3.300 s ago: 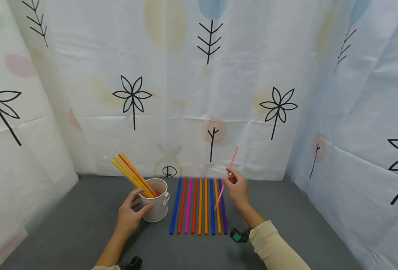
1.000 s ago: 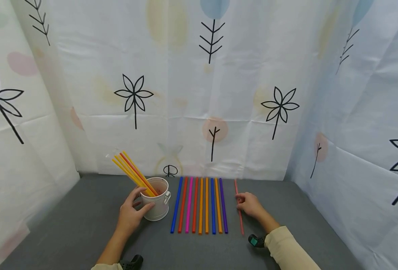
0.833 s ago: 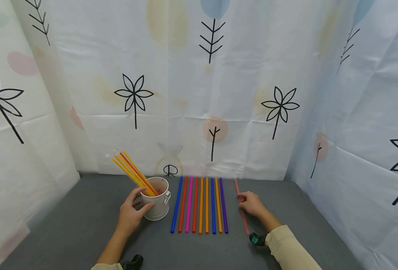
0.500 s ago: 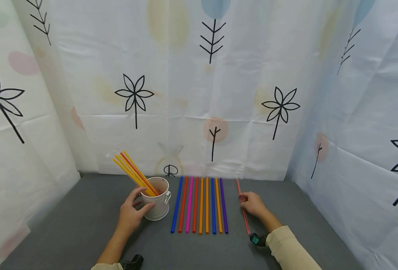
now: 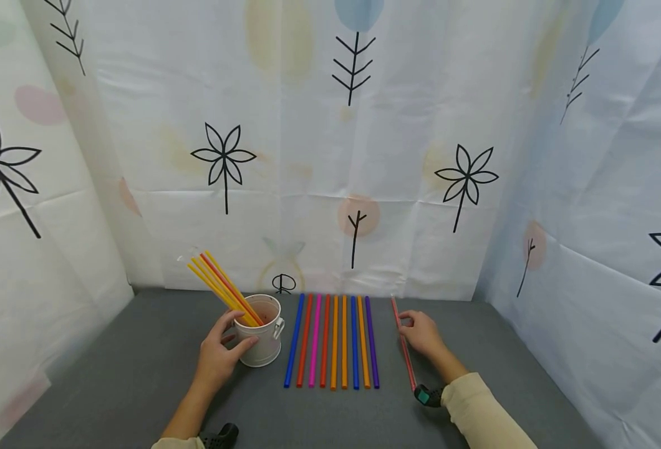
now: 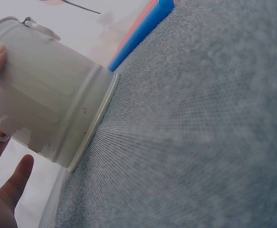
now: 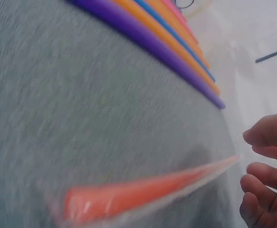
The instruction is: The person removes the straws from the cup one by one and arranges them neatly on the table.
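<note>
My left hand (image 5: 218,355) holds the small white metal bucket (image 5: 263,343) by its side, thumb in front and fingers round the left. Several yellow straws (image 5: 218,287) and a red one lean out of the bucket, with clear wrapping at their tops. On the table at the right lies a red straw (image 5: 406,358) in a clear wrapper, seen close as a wrapped straw (image 7: 129,194) in the right wrist view. My right hand (image 5: 422,333) is just beside it; in the right wrist view the bent fingers (image 7: 264,178) are apart from the straw, holding nothing.
Between the bucket and the wrapped straw, several straws lie side by side in a row: blue (image 5: 294,343), red, pink (image 5: 315,343), orange (image 5: 344,343) and purple (image 5: 372,343). The grey table (image 5: 330,418) meets a white patterned curtain (image 5: 308,249) at the back.
My right hand carried the wrapped red straw from over the row to the table on the right, laid it down and let go. My left hand has stayed at the bucket.
</note>
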Tool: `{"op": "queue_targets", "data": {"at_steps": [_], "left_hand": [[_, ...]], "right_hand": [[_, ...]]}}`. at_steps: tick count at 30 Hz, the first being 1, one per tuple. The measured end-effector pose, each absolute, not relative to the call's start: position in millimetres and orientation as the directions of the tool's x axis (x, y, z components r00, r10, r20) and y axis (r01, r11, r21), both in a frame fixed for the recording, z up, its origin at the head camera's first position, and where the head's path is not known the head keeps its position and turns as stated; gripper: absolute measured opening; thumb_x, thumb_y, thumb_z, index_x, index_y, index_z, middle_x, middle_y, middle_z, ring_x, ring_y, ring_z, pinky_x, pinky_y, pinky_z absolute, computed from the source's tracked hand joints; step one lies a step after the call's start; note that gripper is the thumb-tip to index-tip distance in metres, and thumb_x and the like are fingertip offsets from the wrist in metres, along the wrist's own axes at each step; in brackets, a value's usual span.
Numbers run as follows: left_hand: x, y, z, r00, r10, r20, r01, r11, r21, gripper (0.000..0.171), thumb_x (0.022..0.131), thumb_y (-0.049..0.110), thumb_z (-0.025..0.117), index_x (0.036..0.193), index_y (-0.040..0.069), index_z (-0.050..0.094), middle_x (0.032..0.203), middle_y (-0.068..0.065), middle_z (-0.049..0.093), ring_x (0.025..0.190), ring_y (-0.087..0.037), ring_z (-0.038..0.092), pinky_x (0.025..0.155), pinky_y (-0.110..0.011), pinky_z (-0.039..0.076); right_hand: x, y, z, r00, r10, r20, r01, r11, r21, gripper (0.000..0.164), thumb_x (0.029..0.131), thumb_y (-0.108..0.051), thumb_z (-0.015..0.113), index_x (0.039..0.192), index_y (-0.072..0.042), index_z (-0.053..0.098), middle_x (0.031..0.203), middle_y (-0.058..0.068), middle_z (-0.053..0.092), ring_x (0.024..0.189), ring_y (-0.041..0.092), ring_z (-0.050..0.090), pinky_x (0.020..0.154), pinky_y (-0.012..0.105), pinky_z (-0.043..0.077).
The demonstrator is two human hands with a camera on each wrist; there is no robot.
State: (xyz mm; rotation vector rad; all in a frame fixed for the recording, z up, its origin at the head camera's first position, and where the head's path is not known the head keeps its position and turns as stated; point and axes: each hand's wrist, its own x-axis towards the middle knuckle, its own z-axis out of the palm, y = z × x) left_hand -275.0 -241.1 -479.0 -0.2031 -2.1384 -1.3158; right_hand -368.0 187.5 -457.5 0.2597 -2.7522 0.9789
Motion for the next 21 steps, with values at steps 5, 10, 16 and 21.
{"op": "queue_targets", "data": {"at_steps": [5,10,16,21], "left_hand": [[-275,-241,-479,-0.797,-0.181,0.577,0.433,0.495,0.753,0.058,0.078,0.016,0.083,0.128,0.010,0.055,0.143,-0.019,0.046,0.117,-0.038,0.052,0.092,-0.060,0.047],[-275,-241,-479,-0.799,-0.181,0.574,0.429,0.497,0.754,0.058,0.078,0.016,0.083,0.128,0.011,0.055,0.143,-0.018,0.046,0.118,-0.039,0.052,0.092,-0.060,0.047],[-274,-241,-479,-0.802,-0.181,0.569,0.425,0.496,0.757,0.058,0.078,0.017,0.083,0.128,0.011,0.055,0.144,-0.018,0.045,0.118,-0.038,0.052,0.092,-0.060,0.046],[-275,-241,-478,-0.804,-0.180,0.567,0.423,0.496,0.758,0.058,0.078,0.017,0.083,0.129,0.011,0.055,0.144,-0.018,0.045,0.118,-0.038,0.051,0.092,-0.060,0.047]], "right_hand": [[-369,175,-449,-0.954,-0.081,0.289,-0.252,0.737,-0.627,0.027,0.086,-0.006,0.069,0.112,0.001,0.067,0.088,0.007,0.062,0.076,0.022,0.058,0.064,0.038,0.049],[-367,157,-438,-0.953,-0.112,0.283,-0.272,0.728,-0.629,0.024,0.088,-0.007,0.067,0.112,-0.002,0.068,0.096,0.007,0.063,0.084,0.025,0.060,0.064,0.039,0.051],[-370,130,-426,-0.937,-0.168,0.305,-0.329,0.713,-0.619,0.021,0.090,-0.007,0.067,0.111,-0.004,0.068,0.095,0.005,0.064,0.088,0.025,0.062,0.070,0.041,0.053],[-370,104,-415,-0.910,-0.229,0.347,-0.405,0.671,-0.620,0.020,0.088,-0.006,0.068,0.108,-0.006,0.069,0.092,0.003,0.066,0.086,0.023,0.063,0.075,0.041,0.053]]}}
